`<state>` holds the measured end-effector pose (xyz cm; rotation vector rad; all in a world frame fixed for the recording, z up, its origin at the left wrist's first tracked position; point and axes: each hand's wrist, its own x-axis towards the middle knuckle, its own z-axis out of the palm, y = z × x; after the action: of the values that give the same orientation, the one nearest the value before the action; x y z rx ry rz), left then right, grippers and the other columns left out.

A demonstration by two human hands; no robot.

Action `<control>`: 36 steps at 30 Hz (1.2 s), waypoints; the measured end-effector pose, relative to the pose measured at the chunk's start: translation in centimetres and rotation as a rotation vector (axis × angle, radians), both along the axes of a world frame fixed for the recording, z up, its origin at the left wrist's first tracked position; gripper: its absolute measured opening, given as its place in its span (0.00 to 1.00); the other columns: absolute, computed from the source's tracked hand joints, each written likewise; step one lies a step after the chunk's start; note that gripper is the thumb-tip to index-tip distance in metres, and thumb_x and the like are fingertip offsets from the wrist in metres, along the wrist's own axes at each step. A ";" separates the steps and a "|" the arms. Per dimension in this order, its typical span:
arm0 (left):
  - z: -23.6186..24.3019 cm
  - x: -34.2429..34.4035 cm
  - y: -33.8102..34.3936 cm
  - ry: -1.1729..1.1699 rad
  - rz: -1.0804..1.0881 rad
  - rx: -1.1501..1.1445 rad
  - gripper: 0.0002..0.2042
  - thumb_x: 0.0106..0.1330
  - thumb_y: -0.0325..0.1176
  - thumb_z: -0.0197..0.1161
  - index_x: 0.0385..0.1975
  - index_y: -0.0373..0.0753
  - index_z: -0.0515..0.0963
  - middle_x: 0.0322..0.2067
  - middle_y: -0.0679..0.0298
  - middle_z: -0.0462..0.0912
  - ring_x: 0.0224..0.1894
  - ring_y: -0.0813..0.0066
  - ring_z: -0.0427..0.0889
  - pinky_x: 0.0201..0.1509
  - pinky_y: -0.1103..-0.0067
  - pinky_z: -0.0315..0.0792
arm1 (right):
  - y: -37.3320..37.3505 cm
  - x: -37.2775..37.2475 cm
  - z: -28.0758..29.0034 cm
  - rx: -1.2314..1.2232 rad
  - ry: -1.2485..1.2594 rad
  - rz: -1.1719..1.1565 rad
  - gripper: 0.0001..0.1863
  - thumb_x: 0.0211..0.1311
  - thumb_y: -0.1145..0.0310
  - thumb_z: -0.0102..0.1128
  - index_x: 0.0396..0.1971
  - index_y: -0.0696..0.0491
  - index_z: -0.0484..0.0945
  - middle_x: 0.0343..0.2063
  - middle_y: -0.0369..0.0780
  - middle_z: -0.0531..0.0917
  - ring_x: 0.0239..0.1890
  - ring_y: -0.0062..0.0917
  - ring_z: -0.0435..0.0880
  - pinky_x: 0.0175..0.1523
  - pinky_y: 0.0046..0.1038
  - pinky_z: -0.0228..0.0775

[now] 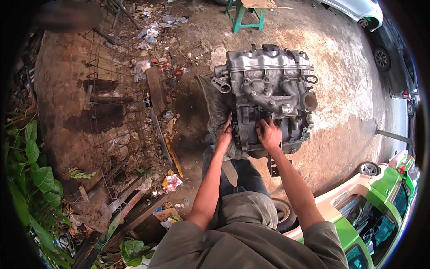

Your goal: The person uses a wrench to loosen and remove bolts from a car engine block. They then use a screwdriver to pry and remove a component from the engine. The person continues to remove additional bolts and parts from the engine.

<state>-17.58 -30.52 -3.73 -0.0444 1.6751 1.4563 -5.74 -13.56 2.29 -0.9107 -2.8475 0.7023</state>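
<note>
A grey metal engine [251, 121] stands in front of me with its cast manifold [273, 96] facing me. Against the engine's left edge rests my left hand [225, 135], its fingers stretched along the side of the block. My right hand [269, 134] is at the block's near face, just below the manifold. Its fingers are curled and pressed together, and whatever they hold is hidden. A dark perforated metal bracket [273, 169] sticks out below my right wrist. Dark crumpled cloth or sheeting [208, 96] lies under the engine's left side.
Litter [152, 33], a wooden plank [156, 89] and wire mesh [101, 76] cover the ground to the left. A green stool [246, 20] stands beyond the engine. At the lower right are a green car body [380, 188] and a loose wheel [284, 215]; leafy plants [42, 179] grow lower left.
</note>
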 end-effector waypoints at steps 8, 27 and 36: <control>0.2 0.2 0.4 0.210 -0.072 0.005 0.28 0.70 0.23 0.43 0.71 0.48 0.61 0.68 0.50 0.66 0.72 0.58 0.61 0.71 0.76 0.54 | 0.0 -0.2 0.3 -0.045 -0.021 -0.015 0.09 0.54 0.65 0.62 0.36 0.46 0.78 0.32 0.44 0.79 0.33 0.42 0.83 0.42 0.41 0.74; 0.8 -7.6 4.6 0.304 0.163 -0.053 0.09 0.69 0.32 0.59 0.36 0.32 0.83 0.15 0.63 0.80 0.12 0.80 0.74 0.15 0.77 0.66 | 0.0 -0.1 0.0 -0.005 -0.002 -0.006 0.08 0.55 0.64 0.62 0.36 0.46 0.78 0.31 0.45 0.79 0.32 0.43 0.83 0.40 0.42 0.74; -5.4 -10.8 2.0 0.520 0.337 -0.415 0.13 0.72 0.36 0.57 0.31 0.38 0.87 0.18 0.65 0.78 0.21 0.79 0.76 0.22 0.76 0.66 | -0.1 -0.3 0.5 -0.061 0.016 -0.024 0.08 0.54 0.65 0.63 0.35 0.46 0.78 0.32 0.45 0.79 0.33 0.43 0.83 0.41 0.42 0.74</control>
<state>-28.41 -28.51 -9.10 -0.1990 2.4775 1.4080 -6.02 -13.67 2.78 -0.9415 -2.8105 0.7941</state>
